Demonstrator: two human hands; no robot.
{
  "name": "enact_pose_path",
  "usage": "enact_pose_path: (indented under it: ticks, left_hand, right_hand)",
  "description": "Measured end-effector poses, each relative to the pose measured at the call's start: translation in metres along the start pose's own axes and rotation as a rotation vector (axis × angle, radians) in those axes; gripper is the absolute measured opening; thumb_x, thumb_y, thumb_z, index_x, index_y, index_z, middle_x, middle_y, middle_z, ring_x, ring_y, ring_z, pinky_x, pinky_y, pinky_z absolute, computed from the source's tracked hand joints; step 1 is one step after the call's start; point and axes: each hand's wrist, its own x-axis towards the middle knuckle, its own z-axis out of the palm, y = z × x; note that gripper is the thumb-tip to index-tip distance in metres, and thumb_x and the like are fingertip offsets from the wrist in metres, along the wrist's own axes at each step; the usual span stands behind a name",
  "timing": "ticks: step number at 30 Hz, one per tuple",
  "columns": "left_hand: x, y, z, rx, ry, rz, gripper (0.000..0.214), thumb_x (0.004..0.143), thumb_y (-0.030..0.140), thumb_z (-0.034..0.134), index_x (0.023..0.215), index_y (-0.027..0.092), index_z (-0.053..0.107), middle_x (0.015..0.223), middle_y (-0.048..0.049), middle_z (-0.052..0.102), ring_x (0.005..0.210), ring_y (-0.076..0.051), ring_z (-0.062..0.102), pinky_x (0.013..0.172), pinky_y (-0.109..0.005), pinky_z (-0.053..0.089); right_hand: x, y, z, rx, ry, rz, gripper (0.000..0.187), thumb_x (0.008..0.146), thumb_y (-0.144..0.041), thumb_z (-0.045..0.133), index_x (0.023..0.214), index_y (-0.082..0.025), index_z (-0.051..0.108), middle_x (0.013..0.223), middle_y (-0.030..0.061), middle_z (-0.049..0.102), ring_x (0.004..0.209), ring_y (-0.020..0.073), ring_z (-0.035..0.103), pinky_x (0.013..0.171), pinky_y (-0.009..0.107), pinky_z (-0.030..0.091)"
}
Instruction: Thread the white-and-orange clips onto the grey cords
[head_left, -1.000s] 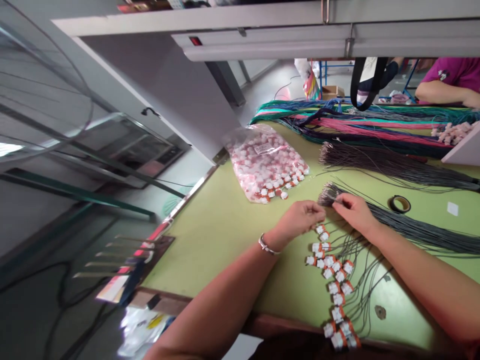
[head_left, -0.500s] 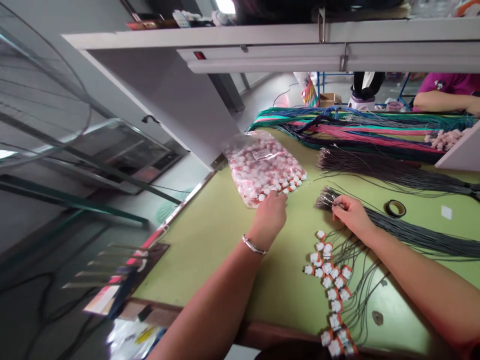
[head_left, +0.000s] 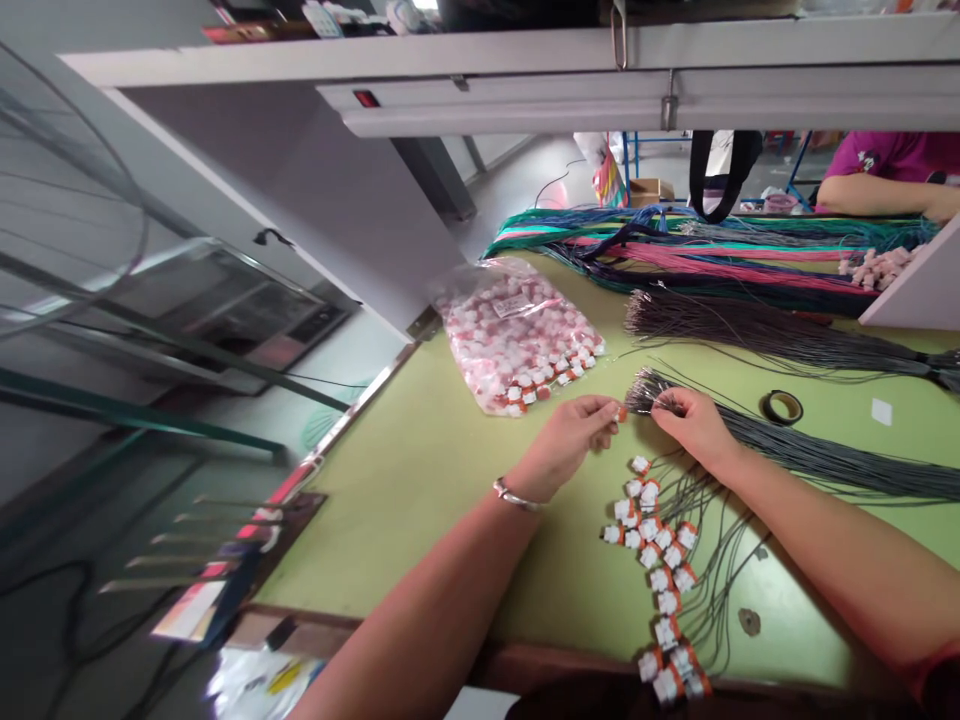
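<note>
Between the thumb and fingers of my left hand [head_left: 581, 430] is a small orange-and-white connector [head_left: 619, 414], held just left of the wire ends. My right hand [head_left: 694, 425] pinches at the tips of a grey wire bundle [head_left: 810, 452]; its fingers are closed, and the wire in them is mostly hidden. Left of and behind my left hand lies a clear plastic bag [head_left: 517, 330] full of connectors, several spilling at its mouth. Below my hands, several white-and-orange connectors [head_left: 660, 580] with grey wires attached lie in a loose column.
A second dark wire bundle [head_left: 750, 335] and long coloured wires [head_left: 697, 255] stretch across the back of the green table [head_left: 397, 480]. A tape roll [head_left: 781, 407] sits at right. Overhead runs a shelf [head_left: 480, 55]. Across the table, another person's arm [head_left: 877, 192] rests.
My left hand has moved right, away from the bag's mouth, with a connector in its fingers. My right hand stays at the wire tips. The view has shifted slightly.
</note>
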Motion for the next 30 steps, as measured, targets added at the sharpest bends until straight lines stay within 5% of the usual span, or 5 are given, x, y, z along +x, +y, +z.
enact_pose_path:
  ticks: [5, 14, 19, 27, 30]
  left_hand:
    - [0.001, -0.005, 0.015, -0.371, -0.083, -0.105, 0.023, 0.066, 0.026, 0.077, 0.074, 0.009, 0.066, 0.066, -0.0025, 0.063, 0.055, -0.004, 0.054, 0.055, -0.015, 0.045]
    - [0.001, -0.008, 0.014, -0.456, -0.058, -0.129, 0.014, 0.069, 0.017, 0.075, 0.076, 0.009, 0.066, 0.07, -0.0044, 0.068, 0.059, -0.006, 0.059, 0.061, -0.016, 0.05]
    - [-0.001, -0.011, 0.016, -0.332, -0.009, -0.061, 0.021, 0.063, 0.021, 0.079, 0.076, 0.011, 0.066, 0.068, -0.0027, 0.067, 0.059, -0.008, 0.061, 0.063, -0.02, 0.05]
    - [-0.002, -0.007, 0.025, 0.239, 0.086, 0.399, 0.009, 0.067, 0.022, 0.073, 0.071, 0.015, 0.069, 0.072, -0.0035, 0.066, 0.062, -0.01, 0.058, 0.061, -0.024, 0.047]
    - [0.001, -0.009, 0.025, 0.149, 0.04, 0.28, 0.013, 0.068, 0.025, 0.072, 0.074, 0.014, 0.068, 0.065, -0.0028, 0.066, 0.056, -0.01, 0.057, 0.058, -0.024, 0.047]
  right_hand:
    - [0.001, 0.005, 0.001, -0.072, -0.035, -0.052, 0.017, 0.065, -0.033, 0.052, 0.059, -0.018, 0.049, 0.054, -0.0039, 0.044, 0.053, 0.0088, 0.036, 0.052, 0.023, 0.031]
    - [0.002, 0.009, 0.002, -0.24, 0.006, -0.085, 0.013, 0.066, -0.028, 0.049, 0.059, -0.018, 0.051, 0.052, -0.0037, 0.047, 0.05, 0.0096, 0.038, 0.051, 0.023, 0.03]
    - [0.003, 0.009, 0.001, -0.278, -0.017, -0.074, 0.013, 0.065, -0.029, 0.048, 0.059, -0.018, 0.052, 0.052, -0.0033, 0.047, 0.05, 0.0098, 0.038, 0.05, 0.023, 0.029]
    - [0.008, 0.012, -0.004, -0.206, -0.15, -0.02, 0.015, 0.063, -0.031, 0.05, 0.059, -0.017, 0.052, 0.053, -0.0042, 0.045, 0.053, 0.009, 0.036, 0.05, 0.022, 0.029]
    - [0.008, 0.013, -0.007, -0.17, -0.194, -0.049, 0.013, 0.064, -0.029, 0.05, 0.061, -0.016, 0.052, 0.054, -0.0048, 0.044, 0.054, 0.0085, 0.035, 0.051, 0.021, 0.03]
